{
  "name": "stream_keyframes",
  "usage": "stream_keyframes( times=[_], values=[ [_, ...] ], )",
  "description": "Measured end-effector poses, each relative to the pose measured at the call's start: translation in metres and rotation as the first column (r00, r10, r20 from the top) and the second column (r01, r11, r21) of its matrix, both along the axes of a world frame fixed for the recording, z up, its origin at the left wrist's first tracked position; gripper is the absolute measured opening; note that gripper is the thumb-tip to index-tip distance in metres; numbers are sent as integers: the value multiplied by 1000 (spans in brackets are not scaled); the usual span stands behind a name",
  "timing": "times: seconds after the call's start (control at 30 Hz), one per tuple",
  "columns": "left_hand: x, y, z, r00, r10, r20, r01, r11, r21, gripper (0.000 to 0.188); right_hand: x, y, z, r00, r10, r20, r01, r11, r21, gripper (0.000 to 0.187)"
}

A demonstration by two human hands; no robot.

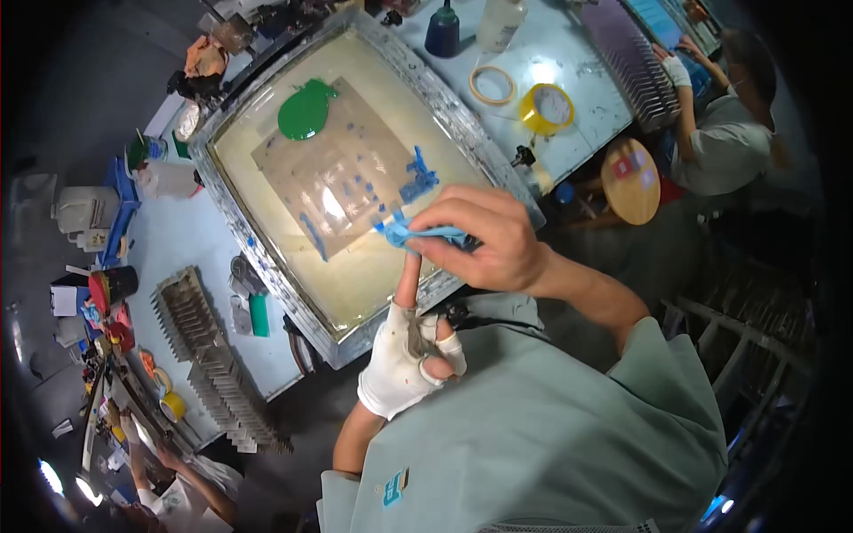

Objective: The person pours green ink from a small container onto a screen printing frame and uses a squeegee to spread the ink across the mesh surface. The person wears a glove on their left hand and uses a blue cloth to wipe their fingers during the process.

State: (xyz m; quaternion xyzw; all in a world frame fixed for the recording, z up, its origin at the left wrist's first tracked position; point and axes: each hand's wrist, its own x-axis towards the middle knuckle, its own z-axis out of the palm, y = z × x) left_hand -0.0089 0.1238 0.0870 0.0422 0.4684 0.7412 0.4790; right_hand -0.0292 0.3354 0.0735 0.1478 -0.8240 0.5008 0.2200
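A light blue cloth (410, 233) is pinched in the bare fingers of my right hand (493, 235), over the near right part of a screen-printing frame (267, 262). My left hand (404, 355), in a white fingerless glove, has its index finger stretched up to the cloth's lower edge. Its thumb and other fingers are bent, and I see nothing held in them. On the mesh inside the frame lies a pool of green ink (304, 113) at the far end. Blue patches (419, 178) mark the brownish middle area of the mesh.
Yellow tape (546, 108), a tan tape ring (491, 84) and a dark bottle (442, 31) stand beyond the frame. Finned racks (200, 338) lie on the left table. A round stool (631, 182) is at right. Other people work at upper right and lower left.
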Motion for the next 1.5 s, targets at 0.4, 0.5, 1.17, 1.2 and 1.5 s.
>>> stream_keyframes(
  times=[0.4,0.5,1.17,1.2,1.5],
  values=[
    [13,-63,-10,911,335,-241,-369,923,-112,88,-166,115,27,930,-366,-39,364,930,-43,42],
    [6,-74,-13,905,356,-233,-400,897,-185,68,-234,190,29,833,-550,-63,526,752,396,63],
    [-82,-256,-147,509,-447,-736,-764,160,-625,77,-83,-50,12,884,235,404,-353,902,248,16],
    [-76,-254,-136,550,-463,-695,-732,132,-668,77,-78,-57,10,882,269,387,-375,898,232,16],
    [-48,-198,-29,719,629,-296,-655,755,13,102,-52,-178,-53,337,792,509,-289,602,-744,64]
  ],
)
